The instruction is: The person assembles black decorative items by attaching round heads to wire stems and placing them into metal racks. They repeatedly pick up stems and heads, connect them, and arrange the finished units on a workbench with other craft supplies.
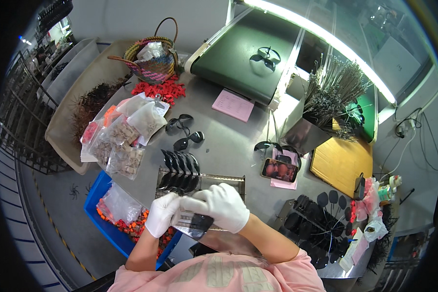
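Both my hands wear white gloves and meet low in the middle of the table. My left hand [162,214] is closed, its fingertips at one end of a dark, glossy lens-like piece [202,222]. Just above that piece my right hand [225,206] is closed too, with its fingers reaching toward the left glove. What lies between the right fingers is hidden and a little blurred. Beyond my hands, several dark sunglasses [180,170] stand in a row on a metal rack [222,180]. Two loose pairs of sunglasses [188,140] lie farther up the table.
Bagged parts [121,134], red pieces [163,90] and a woven basket [153,63] stand left. Below is a blue bin [96,199]. A phone [279,170], black lenses [321,221] and a bin of wire stems [333,97] are right. Behind runs a green conveyor [243,46].
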{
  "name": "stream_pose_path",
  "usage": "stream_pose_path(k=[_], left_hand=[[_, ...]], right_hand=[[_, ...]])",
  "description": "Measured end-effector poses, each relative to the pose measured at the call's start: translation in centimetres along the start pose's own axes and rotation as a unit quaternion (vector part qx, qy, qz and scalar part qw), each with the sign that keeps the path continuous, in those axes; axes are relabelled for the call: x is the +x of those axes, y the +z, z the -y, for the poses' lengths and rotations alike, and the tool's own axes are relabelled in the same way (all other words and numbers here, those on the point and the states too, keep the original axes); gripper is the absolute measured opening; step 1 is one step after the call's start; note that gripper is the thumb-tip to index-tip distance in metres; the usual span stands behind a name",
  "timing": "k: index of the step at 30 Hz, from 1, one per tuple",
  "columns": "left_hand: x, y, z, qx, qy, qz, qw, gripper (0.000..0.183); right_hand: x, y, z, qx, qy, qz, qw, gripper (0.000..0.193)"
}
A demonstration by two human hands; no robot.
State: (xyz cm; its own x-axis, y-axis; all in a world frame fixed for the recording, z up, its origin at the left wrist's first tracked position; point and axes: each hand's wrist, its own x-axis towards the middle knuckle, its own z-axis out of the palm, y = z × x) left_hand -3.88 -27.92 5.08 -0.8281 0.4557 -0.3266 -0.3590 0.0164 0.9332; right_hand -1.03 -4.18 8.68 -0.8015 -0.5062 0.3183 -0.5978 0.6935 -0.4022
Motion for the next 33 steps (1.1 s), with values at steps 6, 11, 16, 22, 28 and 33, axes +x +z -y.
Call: stream_pose_path(k=[6,11,16,22,28,33], left_hand=[[0.1,-4.9,-8.5,0.202,0.565,-0.330,0.728,0.026],[7.7,-13.4,-15.5,0.508,0.235,-0.522,0.644,0.046],[15.8,-9.6,-9.0,0.516,0.138,-0.180,0.826,0.053],[25.8,-5.6,-4.3,0.576,0.048,-0.134,0.805,0.072],[32.4,-6.8,-2.5,0.555,0.083,-0.071,0.825,0.032],[25.9,-5.6,-7.4,0.265,0.209,-0.154,0.929,0.019]], right_hand=[[-2.4,3.6,-6.4,0.528,0.420,-0.090,0.733,0.037],[-1.7,6.3,-9.2,0.547,0.401,-0.009,0.735,0.061],[1.0,5.8,-10.8,0.499,0.425,0.087,0.750,0.047],[3.5,5.1,-10.9,0.411,0.457,0.171,0.770,0.042],[5.9,5.1,-12.0,0.155,0.418,0.323,0.835,0.053],[3.4,3.8,-10.7,0.139,0.433,0.106,0.884,0.059]])
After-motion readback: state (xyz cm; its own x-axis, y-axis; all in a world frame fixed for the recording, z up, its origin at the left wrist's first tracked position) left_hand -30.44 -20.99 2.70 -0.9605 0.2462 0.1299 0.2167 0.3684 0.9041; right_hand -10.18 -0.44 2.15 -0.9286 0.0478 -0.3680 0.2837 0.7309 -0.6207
